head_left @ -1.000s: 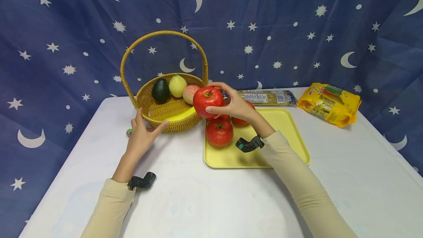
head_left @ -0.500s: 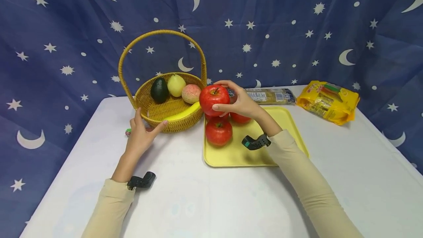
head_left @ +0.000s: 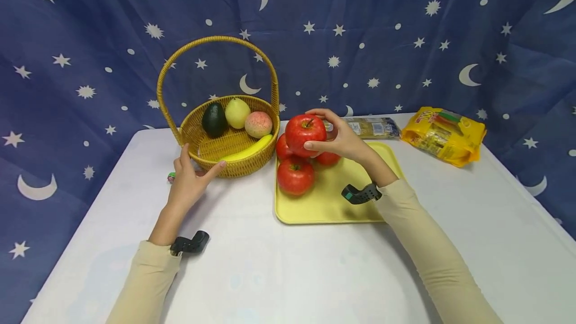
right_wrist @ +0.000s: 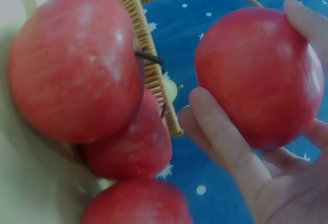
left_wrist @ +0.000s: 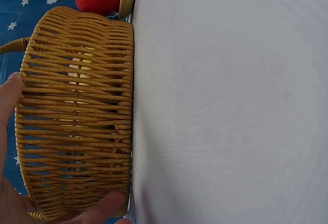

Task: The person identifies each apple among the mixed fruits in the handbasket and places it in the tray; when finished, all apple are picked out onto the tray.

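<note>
My right hand (head_left: pixel 344 140) holds a red apple (head_left: pixel 306 135) between thumb and fingers, above the left side of a yellow tray (head_left: pixel 335 210). In the right wrist view, the held apple (right_wrist: pixel 259 78) is apart from three red apples (right_wrist: pixel 77 65) on the tray. My left hand (head_left: pixel 186 184) grips the near left side of a wicker basket (head_left: pixel 247 168) with a tall handle. In the left wrist view, its thumb is at the rim and its fingers lie against the basket's woven wall (left_wrist: pixel 77 116). Inside are an avocado (head_left: pixel 214 120), a pear (head_left: pixel 237 113), a peach (head_left: pixel 258 124) and a banana (head_left: pixel 247 150).
Behind the tray lies a long clear-wrapped package (head_left: pixel 371 128). A yellow bag (head_left: pixel 444 135) is at the back right. Left of the basket a small green item (head_left: pixel 171 178) shows partly. A blue curtain (head_left: pixel 382 29) with moons and stars hangs behind the white table (head_left: pixel 252 274).
My right hand has carried the apple rightward, away from the basket's right edge and over the tray's apples. The left hand has stayed on the basket. The head view has shifted slightly.
</note>
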Tool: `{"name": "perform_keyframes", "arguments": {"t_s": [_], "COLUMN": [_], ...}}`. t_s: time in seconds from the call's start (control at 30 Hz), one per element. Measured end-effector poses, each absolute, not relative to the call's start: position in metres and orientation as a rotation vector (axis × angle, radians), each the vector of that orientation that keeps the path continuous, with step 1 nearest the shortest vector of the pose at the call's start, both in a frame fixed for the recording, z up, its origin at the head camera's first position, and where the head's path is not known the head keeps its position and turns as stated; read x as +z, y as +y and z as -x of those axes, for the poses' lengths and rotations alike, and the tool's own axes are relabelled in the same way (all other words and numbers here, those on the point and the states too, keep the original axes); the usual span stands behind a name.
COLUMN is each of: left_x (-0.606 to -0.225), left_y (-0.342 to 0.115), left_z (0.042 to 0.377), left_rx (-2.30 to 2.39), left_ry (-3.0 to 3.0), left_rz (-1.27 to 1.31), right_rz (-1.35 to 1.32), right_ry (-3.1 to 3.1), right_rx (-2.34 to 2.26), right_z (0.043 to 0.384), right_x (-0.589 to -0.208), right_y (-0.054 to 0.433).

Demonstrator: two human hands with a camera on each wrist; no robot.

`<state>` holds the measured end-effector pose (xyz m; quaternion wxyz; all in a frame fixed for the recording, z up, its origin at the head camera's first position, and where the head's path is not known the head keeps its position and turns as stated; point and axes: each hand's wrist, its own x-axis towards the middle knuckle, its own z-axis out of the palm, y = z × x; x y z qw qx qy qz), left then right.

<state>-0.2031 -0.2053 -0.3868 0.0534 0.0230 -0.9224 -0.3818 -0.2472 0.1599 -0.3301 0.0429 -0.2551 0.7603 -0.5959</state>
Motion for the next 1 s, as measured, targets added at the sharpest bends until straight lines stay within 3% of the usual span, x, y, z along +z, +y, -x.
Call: {"name": "perform_keyframes", "arguments": {"t_s": [1.0], "left_x": [-0.387], "left_y": [-0.208], "left_z": [0.203], "left_rx": [-1.17], "left_ry": [-2.801], "left_rz": [-0.05], "right_rz": [0.808], "right_ry": [2.325], "right_rx": [-1.727], "right_z": [0.236], "right_x": [-0.352], "right_y": [0.201]}}
